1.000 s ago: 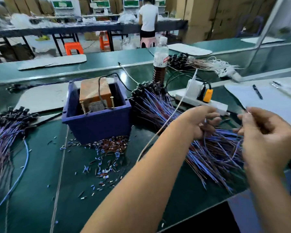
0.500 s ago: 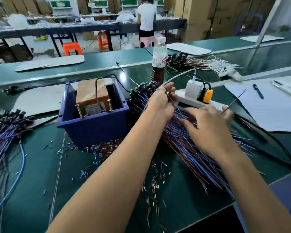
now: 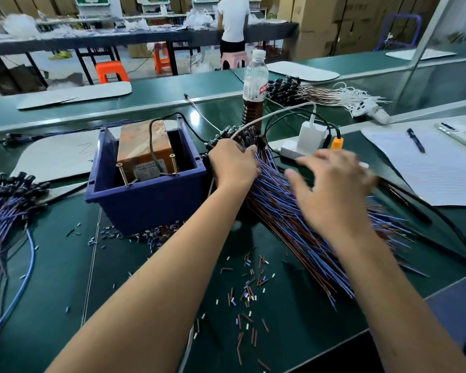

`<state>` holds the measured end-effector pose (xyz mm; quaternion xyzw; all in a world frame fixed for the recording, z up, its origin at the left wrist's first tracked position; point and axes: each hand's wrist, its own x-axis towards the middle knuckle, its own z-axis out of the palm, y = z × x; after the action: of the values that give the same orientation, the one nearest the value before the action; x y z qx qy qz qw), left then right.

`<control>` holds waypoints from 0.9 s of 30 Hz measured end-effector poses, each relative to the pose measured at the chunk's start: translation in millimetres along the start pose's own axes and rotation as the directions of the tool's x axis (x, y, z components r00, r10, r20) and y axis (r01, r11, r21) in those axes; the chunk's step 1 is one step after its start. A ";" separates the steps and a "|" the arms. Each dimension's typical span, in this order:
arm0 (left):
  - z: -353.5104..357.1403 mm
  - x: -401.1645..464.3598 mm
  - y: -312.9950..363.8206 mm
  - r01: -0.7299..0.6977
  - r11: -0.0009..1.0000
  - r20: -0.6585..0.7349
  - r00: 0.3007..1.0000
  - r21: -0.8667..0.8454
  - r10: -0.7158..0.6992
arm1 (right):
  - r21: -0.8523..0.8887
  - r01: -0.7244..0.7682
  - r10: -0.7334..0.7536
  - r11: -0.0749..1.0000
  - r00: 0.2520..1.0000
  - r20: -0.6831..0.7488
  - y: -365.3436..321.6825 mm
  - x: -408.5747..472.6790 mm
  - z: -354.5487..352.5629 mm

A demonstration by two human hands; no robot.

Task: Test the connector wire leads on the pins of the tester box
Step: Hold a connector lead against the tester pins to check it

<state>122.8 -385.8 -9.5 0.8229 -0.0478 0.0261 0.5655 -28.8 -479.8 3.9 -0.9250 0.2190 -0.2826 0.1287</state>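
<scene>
- Step in hand, as I judge it: picking one connector out of the wire pile (image 3: 301, 211), just right of the tester box (image 3: 145, 154).
- Left hand (image 3: 233, 164) lies on the pile's connector end, beside the box's right side; whether it has hold of a wire I cannot tell.
- Right hand (image 3: 331, 189), blurred, hovers spread open over the pile further right, holding nothing.
- Best to take a single connector and draw it out along the strands, so neighbours don't snag, then bring its bared leads to the two brass pins (image 3: 174, 164) at the box's front.
- The wires: thin, blue and brown, black connectors nearest the box, loose ends fanning away.
</scene>
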 end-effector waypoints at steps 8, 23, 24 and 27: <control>-6.1 -14.0 -0.3 -0.047 0.998 -0.025 0.999 -0.037 0.046 | -0.196 0.224 -0.090 0.955 0.844 0.528 -8.0 -7.1 47.9; -207.1 -88.0 -53.1 0.149 0.910 0.762 0.607 -0.387 0.225 | 0.552 0.443 -0.397 0.706 0.893 -0.210 -104.3 -71.5 17.5; -217.9 -85.4 -58.4 0.139 0.897 0.694 0.686 -0.420 0.218 | 0.600 0.463 -0.467 0.652 0.869 -0.164 -117.1 -80.8 19.4; -251.2 -72.9 -72.3 0.019 0.923 0.276 0.956 -0.384 0.095 | 0.708 0.377 -0.553 0.597 0.833 0.023 -156.0 -98.5 34.4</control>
<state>61.0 -122.0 6.6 0.6904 -0.1503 -0.0936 0.7014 -30.4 -292.9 -13.4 -0.8637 -0.1672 -0.2520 0.4032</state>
